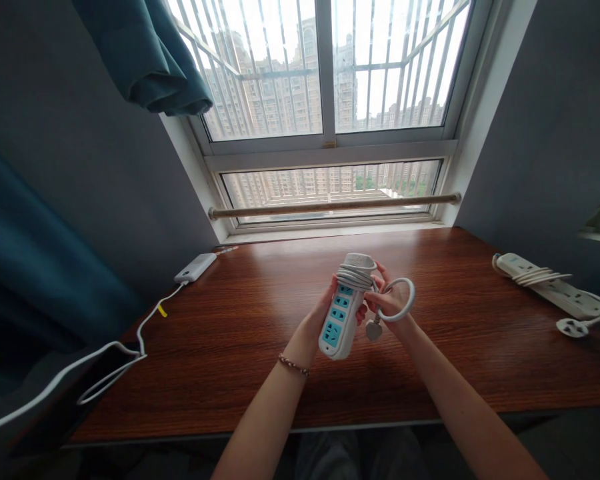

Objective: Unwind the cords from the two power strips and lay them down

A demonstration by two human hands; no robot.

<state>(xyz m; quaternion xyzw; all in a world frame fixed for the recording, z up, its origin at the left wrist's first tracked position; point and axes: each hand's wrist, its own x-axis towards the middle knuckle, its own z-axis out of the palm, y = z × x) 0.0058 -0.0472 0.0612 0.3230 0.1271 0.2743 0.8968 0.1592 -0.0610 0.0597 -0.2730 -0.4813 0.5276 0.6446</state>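
Broadly, the brown tabletop (260,287) fills the lower view, its near edge running into shadow, where the person's trousers (330,457) are only dimly visible. Behind it rises the barred window (326,80), its top cut off and the buildings outside washed pale by glare. A blue curtain (150,60) hangs at upper left, also cropped. At the right lies a white strip (566,293) wrapped in its own cord, which covers part of its face. The power strip (339,320) with blue sockets is held tilted above the middle of the tabletop, its upper sockets partly hidden under the coiled cord (355,277). The left hand (320,310) grips it from the left side, fingers mostly out of sight behind the body; the right hand (387,303) has its fingers closed on the cord, though which fingertips press where is hard to make out. A loose loop (410,300) curves around the right hand, part of it lost to view. At left sits a small white box (195,268), markings too small to read. The plug (374,329) dangles beside the power strip; a thin bracelet (294,365) circles the left wrist.
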